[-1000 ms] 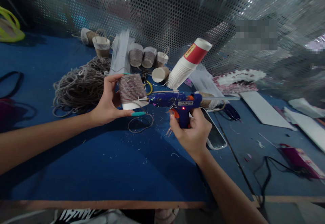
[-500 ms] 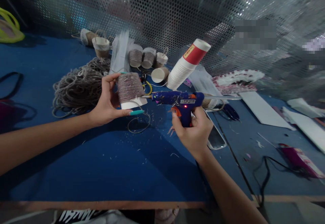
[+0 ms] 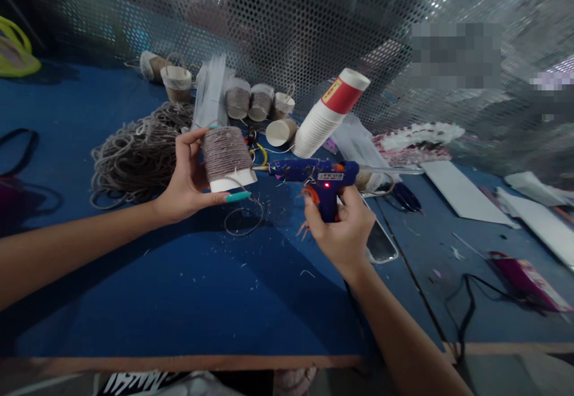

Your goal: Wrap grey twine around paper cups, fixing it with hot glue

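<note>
My left hand grips a paper cup wound with grey-brown cord, tilted on its side; a white strip at its rim is bare. From the cup a loose end of cord curls down over the table. In my right hand is a blue glue gun with a lit red light, a finger at its orange trigger. Its metal nozzle points left and meets, or nearly meets, the cup's edge where cord and white strip border. A clear glue stick sticks out of the gun's back.
A heap of grey cord lies left on the blue table. Behind are several cord-wrapped cups and a leaning stack of paper cups. A phone lies under my right hand; white card strips are at right.
The cup has turned and shifted slightly left in my left hand. The glue gun's nozzle stays at its edge, with my right hand nearly still.
</note>
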`<action>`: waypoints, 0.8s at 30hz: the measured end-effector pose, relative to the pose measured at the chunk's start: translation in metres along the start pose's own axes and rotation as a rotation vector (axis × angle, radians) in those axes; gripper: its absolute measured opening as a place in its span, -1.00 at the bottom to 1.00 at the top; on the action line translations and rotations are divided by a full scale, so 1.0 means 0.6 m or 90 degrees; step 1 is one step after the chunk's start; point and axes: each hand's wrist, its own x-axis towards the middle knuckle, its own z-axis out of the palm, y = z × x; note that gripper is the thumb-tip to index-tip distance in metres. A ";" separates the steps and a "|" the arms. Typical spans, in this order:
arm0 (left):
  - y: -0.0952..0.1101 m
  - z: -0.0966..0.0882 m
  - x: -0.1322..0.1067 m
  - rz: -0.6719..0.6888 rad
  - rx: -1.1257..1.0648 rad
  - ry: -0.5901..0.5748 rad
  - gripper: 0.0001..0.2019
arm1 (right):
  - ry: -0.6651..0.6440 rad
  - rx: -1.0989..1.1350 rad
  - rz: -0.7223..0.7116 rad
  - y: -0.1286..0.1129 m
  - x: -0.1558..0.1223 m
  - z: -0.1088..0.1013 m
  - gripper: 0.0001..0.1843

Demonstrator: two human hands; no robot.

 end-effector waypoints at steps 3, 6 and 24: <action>0.002 0.001 0.001 0.006 -0.043 -0.001 -0.04 | 0.002 -0.001 0.001 0.003 0.000 0.001 -0.81; 0.003 0.002 0.002 0.017 -0.061 0.011 -0.04 | 0.003 -0.007 -0.011 0.005 0.000 0.002 -0.82; 0.001 0.004 0.001 0.007 -0.080 0.009 -0.09 | -0.059 -0.040 0.017 0.019 0.005 0.017 -0.81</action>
